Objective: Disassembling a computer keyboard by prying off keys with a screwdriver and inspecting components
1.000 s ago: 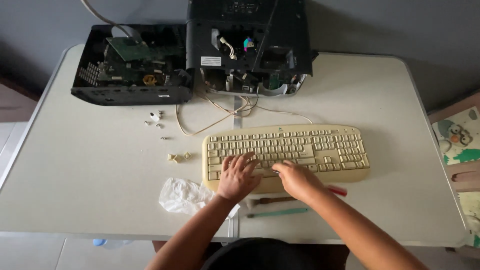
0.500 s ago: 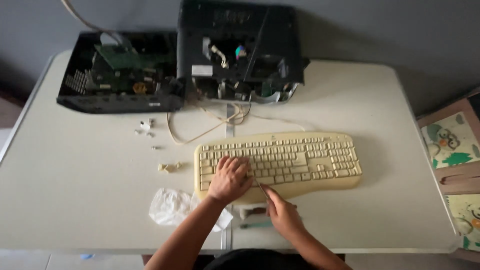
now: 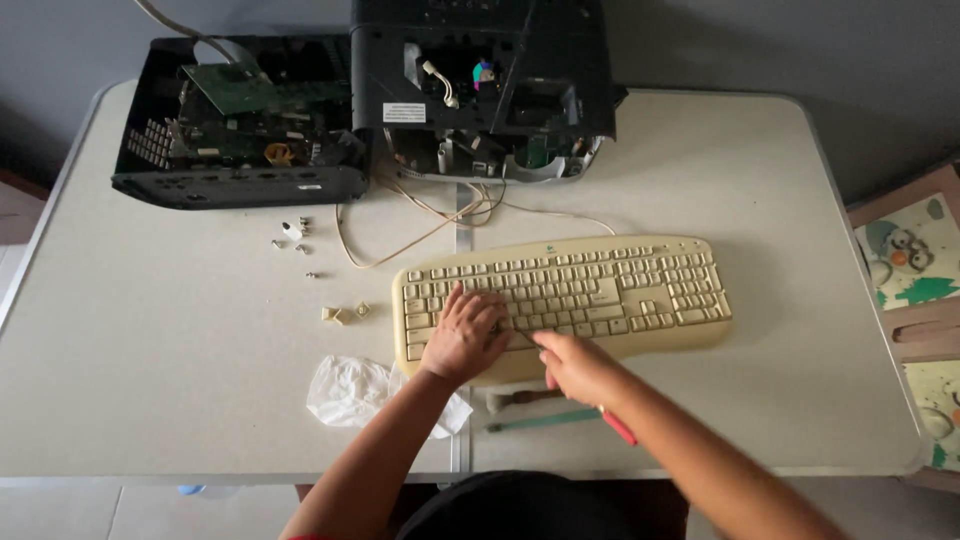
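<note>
A beige keyboard (image 3: 620, 290) lies across the middle of the white table (image 3: 150, 380). My left hand (image 3: 465, 335) rests flat on its left block of keys, fingers spread and pressing down. At the keyboard's front edge my right hand (image 3: 575, 365) is closed around a thin dark tool (image 3: 518, 337). The tool's tip points at the keys just beside my left fingers. A red handle (image 3: 620, 427) shows under my right forearm; whether it belongs to that tool I cannot tell.
Two opened black electronics cases (image 3: 240, 130) (image 3: 480, 90) stand at the back, with a beige cable (image 3: 420, 225) looping forward. Loose keycaps (image 3: 340, 314) and small screws (image 3: 292, 235) lie left of the keyboard. A crumpled plastic bag (image 3: 350, 390), a brush (image 3: 510, 398) and a green-handled tool (image 3: 545, 420) sit near the front edge.
My right hand dropped from the keys to the tools at the front edge, then came back up to the keyboard holding the thin tool. The left hand stayed on the keys.
</note>
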